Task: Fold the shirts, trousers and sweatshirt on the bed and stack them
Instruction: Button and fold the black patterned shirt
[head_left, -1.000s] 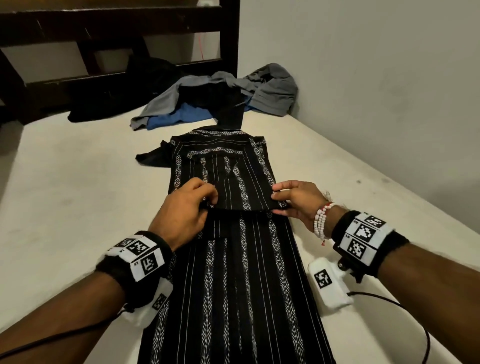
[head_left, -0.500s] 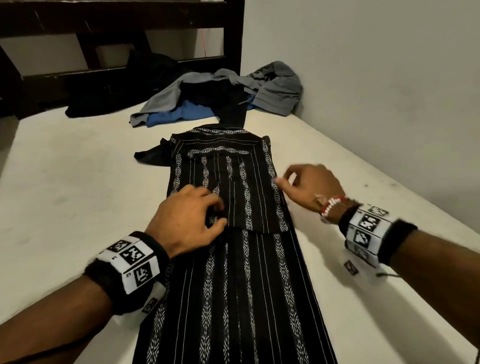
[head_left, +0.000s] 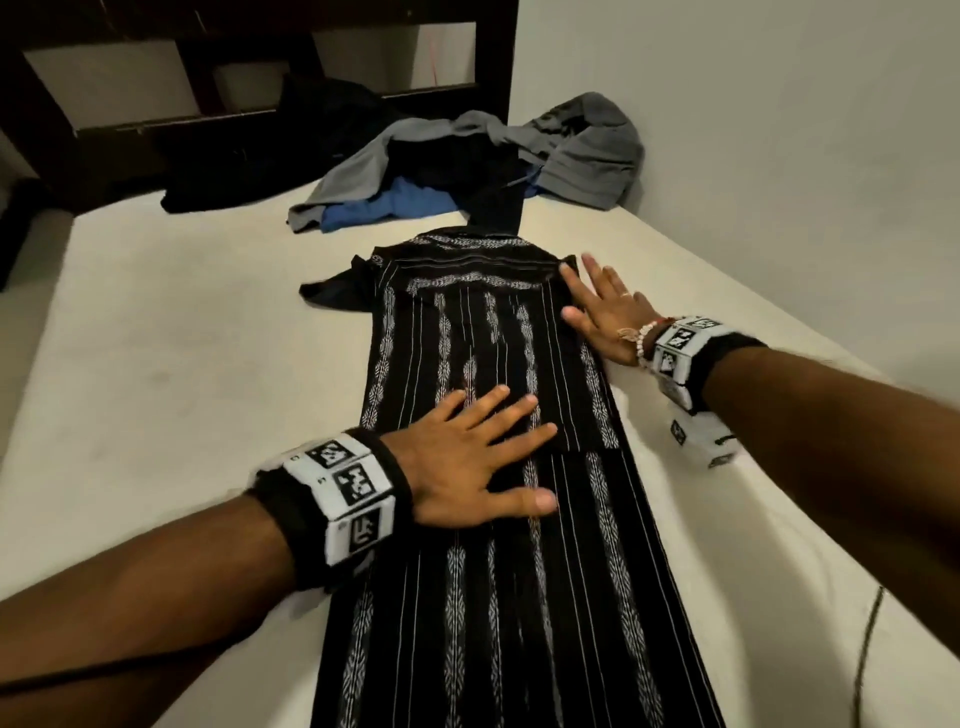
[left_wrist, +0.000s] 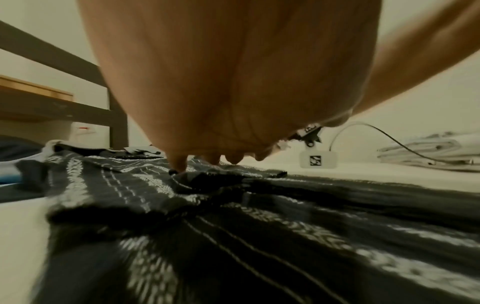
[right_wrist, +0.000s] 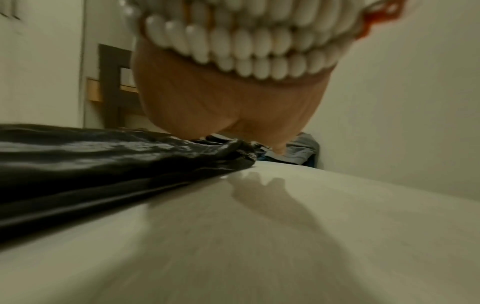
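A black shirt with white patterned stripes (head_left: 483, 571) lies lengthwise down the middle of the bed, its far part folded back over itself. My left hand (head_left: 467, 462) lies flat with fingers spread on the near edge of that folded layer. My right hand (head_left: 602, 317) presses flat on the shirt's right edge, farther up. In the left wrist view the striped cloth (left_wrist: 233, 236) fills the foreground under the fingertips (left_wrist: 179, 164). The right wrist view shows the shirt's edge (right_wrist: 130, 170) beside my palm and a white bead bracelet (right_wrist: 246, 47).
A heap of unfolded clothes sits at the far end: a grey garment (head_left: 587, 150), a blue one (head_left: 395, 208) and black ones (head_left: 249, 166). A dark wooden bed frame (head_left: 260, 31) stands behind. A wall (head_left: 779, 156) runs along the bed's right side. Pale mattress (head_left: 182, 338) lies left.
Both hands let go of the folded edge they were pinching and now lie flat. The right hand slid up the shirt's right side; the left spread out on the fold.
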